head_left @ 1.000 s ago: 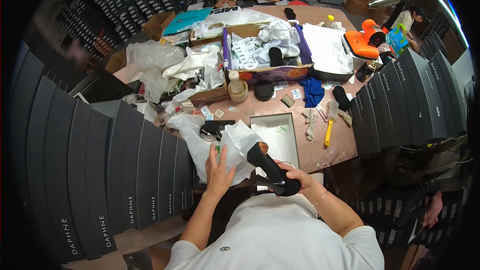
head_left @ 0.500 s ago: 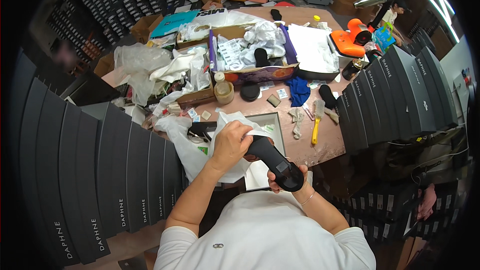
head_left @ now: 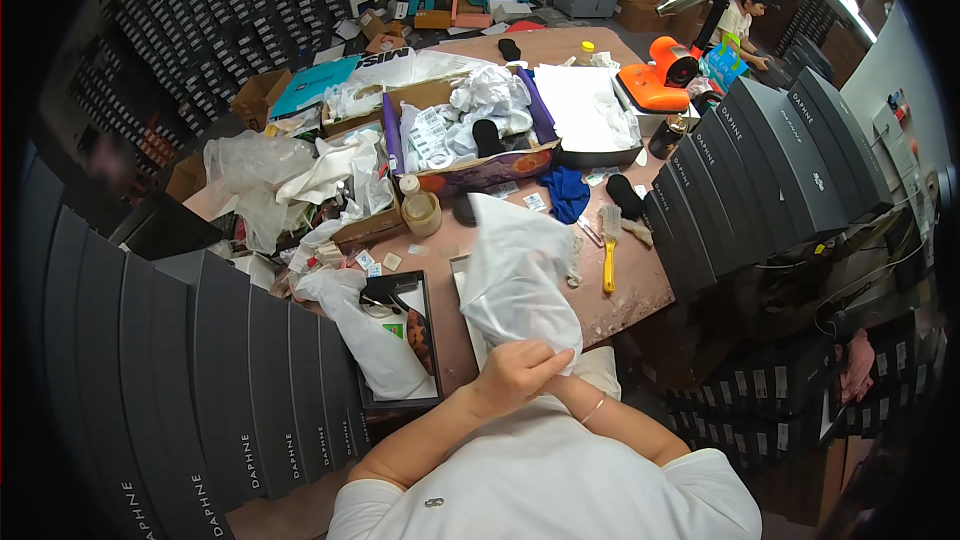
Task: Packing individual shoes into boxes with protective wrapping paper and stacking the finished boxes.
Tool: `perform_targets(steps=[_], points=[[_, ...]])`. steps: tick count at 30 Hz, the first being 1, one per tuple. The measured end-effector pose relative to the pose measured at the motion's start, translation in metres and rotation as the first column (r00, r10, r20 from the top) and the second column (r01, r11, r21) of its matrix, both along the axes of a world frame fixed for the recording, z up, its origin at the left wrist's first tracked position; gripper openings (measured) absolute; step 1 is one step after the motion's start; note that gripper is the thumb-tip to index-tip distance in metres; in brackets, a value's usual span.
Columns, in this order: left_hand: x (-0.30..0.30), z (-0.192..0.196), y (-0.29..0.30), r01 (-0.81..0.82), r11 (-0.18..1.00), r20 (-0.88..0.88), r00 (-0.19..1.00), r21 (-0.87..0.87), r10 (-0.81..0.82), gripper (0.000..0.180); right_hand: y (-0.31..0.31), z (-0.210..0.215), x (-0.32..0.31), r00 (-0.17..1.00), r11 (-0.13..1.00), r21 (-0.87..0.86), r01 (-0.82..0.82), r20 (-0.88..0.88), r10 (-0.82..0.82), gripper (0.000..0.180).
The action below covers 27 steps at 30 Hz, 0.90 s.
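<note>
A white thin bag (head_left: 518,260) stands up in front of my chest, its closed end pointing away from me. My left hand (head_left: 520,372) is closed on the bag's near edge, pinching it. My right hand (head_left: 553,332) reaches up inside the bag; only a pinkish blur shows through, so its fingers and anything in them are hidden. Left of the bag lies an open dark shoe box (head_left: 434,312) with white wrapping, a small green packet (head_left: 393,330) and a brown-patterned shoe part (head_left: 418,338). Behind the bag shows the pale edge of another box (head_left: 462,290).
Stacks of dark shoe boxes (head_left: 225,340) rise at left and right (head_left: 760,175). On the table are a yellow-handled brush (head_left: 609,265), a blue cloth (head_left: 566,194), a jar (head_left: 422,212), a purple carton (head_left: 470,178) and an orange device (head_left: 655,85). Another person (head_left: 738,25) is far right.
The black sandal that was in my right hand is out of sight, and the white bag now covers that hand. My left hand has come nearer my body. The shoe box at left shows more.
</note>
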<state>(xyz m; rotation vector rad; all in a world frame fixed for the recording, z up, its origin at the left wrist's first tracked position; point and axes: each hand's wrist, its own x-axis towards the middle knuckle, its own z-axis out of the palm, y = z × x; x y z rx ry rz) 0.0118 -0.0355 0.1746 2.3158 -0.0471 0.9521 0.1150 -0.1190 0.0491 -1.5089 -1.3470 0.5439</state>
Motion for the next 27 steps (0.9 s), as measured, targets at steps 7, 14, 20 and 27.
perform_targets(steps=[7,14,20,27], points=[[-0.029,-0.018,0.000,-0.095,0.991,0.111,0.988,-0.092,0.105,0.042,0.020,0.008,0.014,0.961,0.964,-0.084,-0.254,0.096,0.261,0.045],[-0.055,-0.028,0.002,-0.290,0.944,-0.012,0.957,-0.156,0.291,0.040,0.023,0.058,0.012,0.338,0.959,-0.208,-0.194,-0.932,-0.133,0.039],[-0.044,-0.012,-0.015,-0.115,0.976,0.067,0.989,-0.182,0.129,0.042,0.019,-0.033,0.008,0.789,0.999,-0.013,-0.048,-0.614,0.030,0.041],[-0.054,-0.011,-0.027,-0.031,0.986,0.080,0.996,-0.165,0.045,0.043,0.018,0.068,0.021,0.994,0.994,-0.036,-0.106,-0.034,0.104,0.043]])
